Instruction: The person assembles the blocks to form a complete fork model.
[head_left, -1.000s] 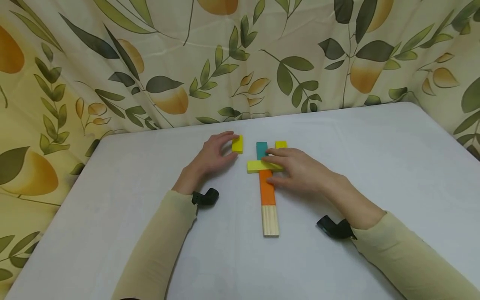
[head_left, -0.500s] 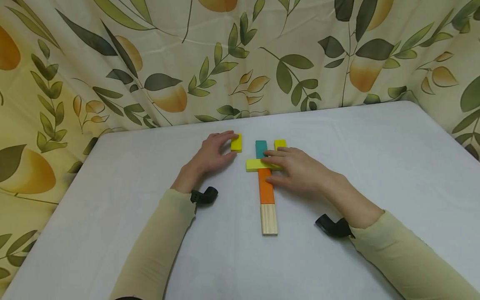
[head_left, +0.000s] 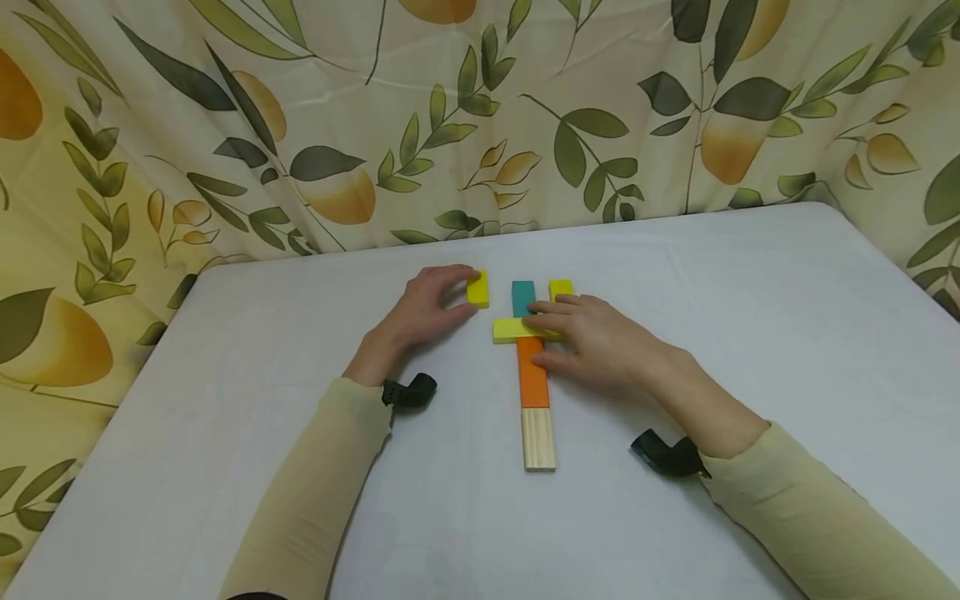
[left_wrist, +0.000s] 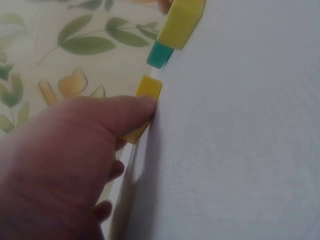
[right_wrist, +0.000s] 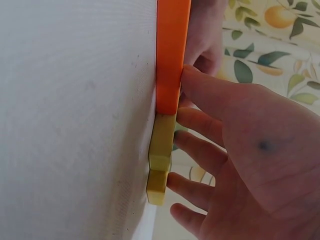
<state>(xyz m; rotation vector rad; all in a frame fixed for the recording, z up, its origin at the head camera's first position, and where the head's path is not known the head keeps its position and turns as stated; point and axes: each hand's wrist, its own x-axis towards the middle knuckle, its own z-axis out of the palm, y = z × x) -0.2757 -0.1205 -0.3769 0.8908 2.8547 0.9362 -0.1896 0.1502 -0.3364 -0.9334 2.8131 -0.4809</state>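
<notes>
My left hand point(head_left: 426, 307) pinches a small yellow block point(head_left: 478, 292) between thumb and fingers, left of the other blocks; the left wrist view shows the thumb point(left_wrist: 132, 110) along its side. A yellow-green block point(head_left: 507, 331) lies crosswise below a teal block point(head_left: 522, 296). Below the crosswise block an orange block point(head_left: 533, 385) and a plain wood block point(head_left: 538, 440) run in line toward me. My right hand point(head_left: 611, 340) rests over the crosswise and orange blocks, fingers spread and fairly straight. Another yellow block point(head_left: 560, 287) is partly hidden behind its fingers.
The blocks lie on a white-covered table point(head_left: 720, 275). A leaf-and-fruit patterned curtain point(head_left: 450, 125) hangs right along the back edge and around the sides. A black wrist camera point(head_left: 669, 454) sticks out from the right wrist, and another camera point(head_left: 412, 393) from the left.
My left hand has shifted the yellow block slightly to the right, a little closer to the teal block. The right hand and the other blocks stay in place.
</notes>
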